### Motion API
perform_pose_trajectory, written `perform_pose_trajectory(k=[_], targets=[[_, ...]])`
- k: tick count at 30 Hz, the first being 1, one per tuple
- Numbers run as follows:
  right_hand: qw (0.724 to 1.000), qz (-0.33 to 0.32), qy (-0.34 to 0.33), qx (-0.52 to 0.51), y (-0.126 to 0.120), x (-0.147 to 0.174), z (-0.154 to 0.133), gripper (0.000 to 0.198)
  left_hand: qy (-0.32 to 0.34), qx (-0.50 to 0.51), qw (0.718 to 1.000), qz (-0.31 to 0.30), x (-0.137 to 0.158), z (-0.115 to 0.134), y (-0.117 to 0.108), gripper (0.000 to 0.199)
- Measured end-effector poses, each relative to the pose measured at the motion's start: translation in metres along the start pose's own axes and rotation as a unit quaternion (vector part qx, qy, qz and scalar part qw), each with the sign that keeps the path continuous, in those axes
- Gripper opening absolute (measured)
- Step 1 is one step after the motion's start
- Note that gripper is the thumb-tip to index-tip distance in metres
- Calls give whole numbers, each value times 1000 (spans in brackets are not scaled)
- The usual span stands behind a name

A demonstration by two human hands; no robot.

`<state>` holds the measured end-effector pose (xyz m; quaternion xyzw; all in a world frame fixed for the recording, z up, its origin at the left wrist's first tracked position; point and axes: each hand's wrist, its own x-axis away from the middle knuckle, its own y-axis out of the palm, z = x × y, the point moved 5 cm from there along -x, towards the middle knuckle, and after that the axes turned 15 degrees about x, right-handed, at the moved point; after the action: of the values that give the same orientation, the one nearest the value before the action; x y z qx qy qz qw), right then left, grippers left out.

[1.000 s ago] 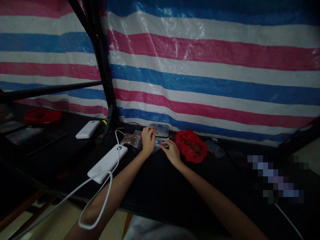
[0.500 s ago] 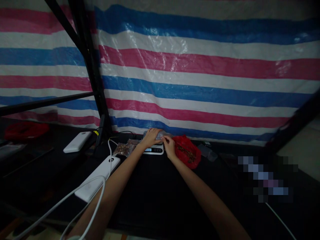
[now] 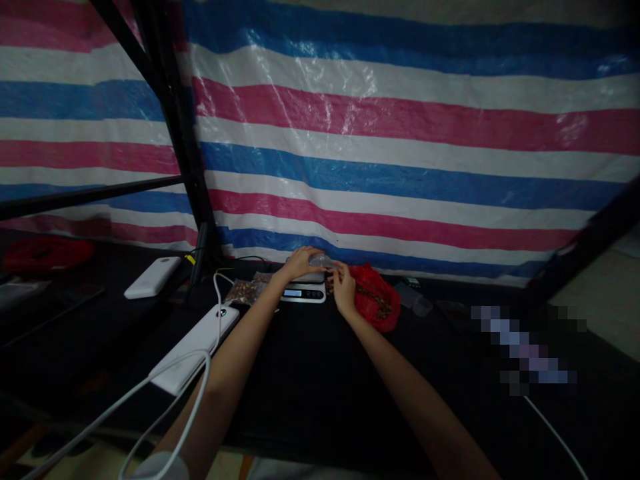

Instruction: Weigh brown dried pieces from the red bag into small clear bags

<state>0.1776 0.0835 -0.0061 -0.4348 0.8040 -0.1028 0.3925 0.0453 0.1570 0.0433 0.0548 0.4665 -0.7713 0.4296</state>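
A small clear plastic container (image 3: 320, 261) is above the kitchen scale (image 3: 313, 294), whose display is lit. My left hand (image 3: 300, 262) is closed around its left side. At its right end, the fingers of my right hand (image 3: 344, 283) are pinched against the rim; exactly what they grip is blurred. Right beside that hand lies an open red plastic bag (image 3: 391, 308) with small brown pieces in it. Clear bags of brown pieces (image 3: 244, 291) lie left of the scale, partly behind my left forearm.
A white power bank (image 3: 195, 350) with a white cable lies by my left forearm, and another white power bank (image 3: 153, 277) is farther back. Clear plastic containers (image 3: 415, 300) stand right of the red bag. A black metal post (image 3: 187, 153) and striped sheeting (image 3: 390, 160) border the table.
The clear container shows more plainly between my hands, shifted slightly right off the scale's front. My right hand has turned, its fingers now along the container's rim. The view has tilted slightly.
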Motion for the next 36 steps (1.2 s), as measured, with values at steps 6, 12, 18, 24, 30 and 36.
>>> perform_pose_trajectory(k=[6,12,18,24,30,36], targets=[[987,20,-5,158,-12,-5,16,23,-54,56,994,83,7,-23,-6,53],[985,-71,-91,127,-3,-14,30,23,-67,106,988,86,9,-33,-6,63],[943,-282,-159,79,9,-5,38,52,-85,173,978,82,12,-38,-5,60],[954,-218,-179,99,9,-3,31,30,-90,165,980,57,13,-40,1,54],[962,-205,-168,58,6,-3,28,20,-83,158,983,41,11,-38,2,56],[958,-201,-189,73,4,-2,25,13,-88,174,981,25,12,-37,4,63]])
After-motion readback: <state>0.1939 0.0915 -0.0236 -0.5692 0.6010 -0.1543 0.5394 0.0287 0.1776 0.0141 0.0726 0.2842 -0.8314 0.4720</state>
